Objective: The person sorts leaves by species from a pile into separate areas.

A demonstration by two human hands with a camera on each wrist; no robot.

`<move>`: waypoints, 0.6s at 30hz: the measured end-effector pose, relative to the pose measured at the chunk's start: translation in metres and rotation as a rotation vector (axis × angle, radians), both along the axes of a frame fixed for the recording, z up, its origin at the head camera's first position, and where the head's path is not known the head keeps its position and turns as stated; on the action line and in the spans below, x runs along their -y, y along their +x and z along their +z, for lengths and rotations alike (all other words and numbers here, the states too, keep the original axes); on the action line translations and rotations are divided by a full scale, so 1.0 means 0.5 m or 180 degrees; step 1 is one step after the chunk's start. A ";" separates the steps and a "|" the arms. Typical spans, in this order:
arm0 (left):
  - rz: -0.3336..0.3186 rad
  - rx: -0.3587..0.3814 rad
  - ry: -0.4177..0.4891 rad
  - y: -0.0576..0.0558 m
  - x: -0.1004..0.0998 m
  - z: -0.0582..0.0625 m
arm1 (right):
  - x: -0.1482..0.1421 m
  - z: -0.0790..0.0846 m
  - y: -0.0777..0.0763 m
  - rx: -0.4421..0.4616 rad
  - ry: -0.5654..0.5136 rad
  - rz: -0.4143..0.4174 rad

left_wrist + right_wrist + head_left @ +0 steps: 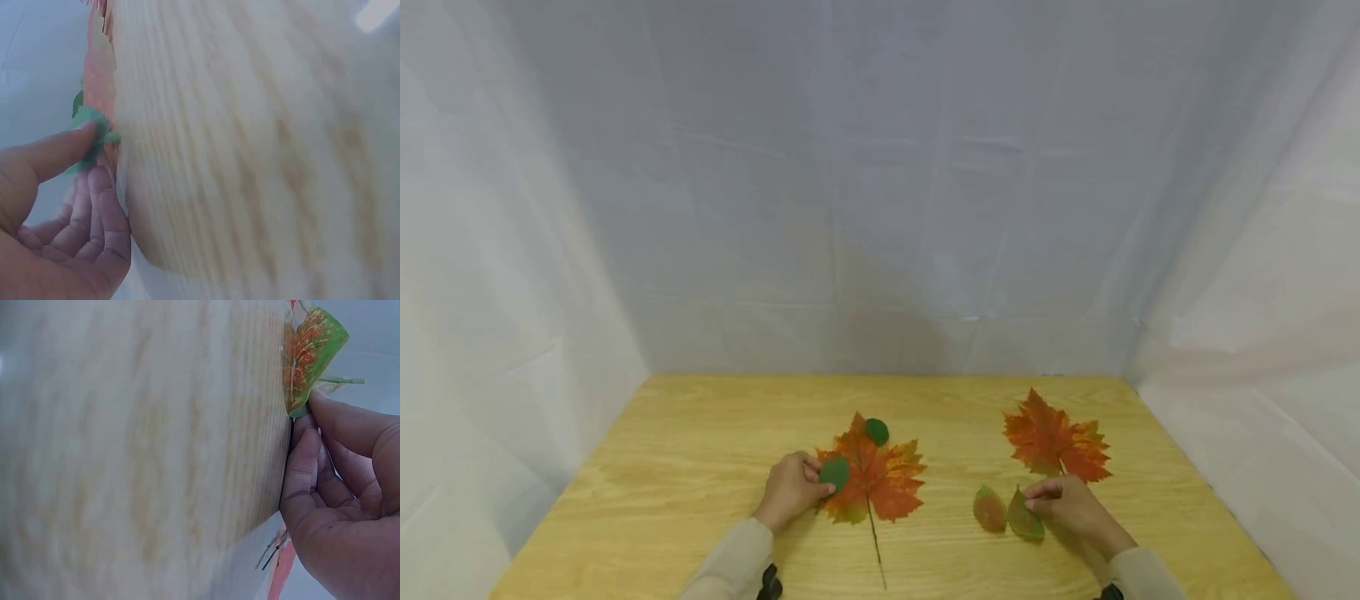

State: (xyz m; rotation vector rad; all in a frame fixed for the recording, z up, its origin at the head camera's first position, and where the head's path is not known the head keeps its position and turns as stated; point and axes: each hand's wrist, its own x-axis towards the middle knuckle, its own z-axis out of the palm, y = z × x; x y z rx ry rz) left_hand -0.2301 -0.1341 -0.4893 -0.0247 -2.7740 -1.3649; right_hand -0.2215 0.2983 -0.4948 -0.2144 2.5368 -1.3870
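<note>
Between thumb and fingers, my left hand (pixel 792 487) pinches a small green leaf (pixel 834 473), overlapping the left side of a red-orange maple leaf (pixel 880 477) with a long thin stem. A second dark green leaf (pixel 877 431) lies at that maple leaf's top. On the right, my right hand (pixel 1071 505) pinches the edge of a green-and-brown leaf (pixel 1025 518). Just left of it lies a similar reddish leaf with a green rim (pixel 990 510). In the left wrist view the thumb presses on the green leaf (pixel 90 119), and its short stem points toward the table.
Another red-orange maple leaf (pixel 1054 437) lies beyond my right hand, which covers part of its stem. The wooden table (pixel 737 408) meets a white sheet (pixel 880 208) at its back edge, with more sheeting along both sides.
</note>
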 end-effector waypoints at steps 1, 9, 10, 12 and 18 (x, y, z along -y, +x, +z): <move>0.0001 -0.0006 0.0031 0.001 0.002 0.003 | 0.001 0.002 0.001 0.0002 0.0000 -0.0002; 0.0167 -0.0254 0.0073 0.002 0.030 0.018 | 0.001 0.006 0.003 0.0005 -0.0058 0.0033; 0.0203 -0.0272 0.0057 0.003 0.035 0.021 | 0.001 0.006 0.003 0.0003 -0.0054 0.0033; 0.0278 -0.0253 0.0040 0.005 0.047 0.029 | 0.001 0.007 0.004 0.0014 -0.0060 0.0024; 0.0618 -0.0298 -0.0347 0.010 0.097 0.044 | 0.000 0.008 0.003 0.0030 -0.0064 0.0009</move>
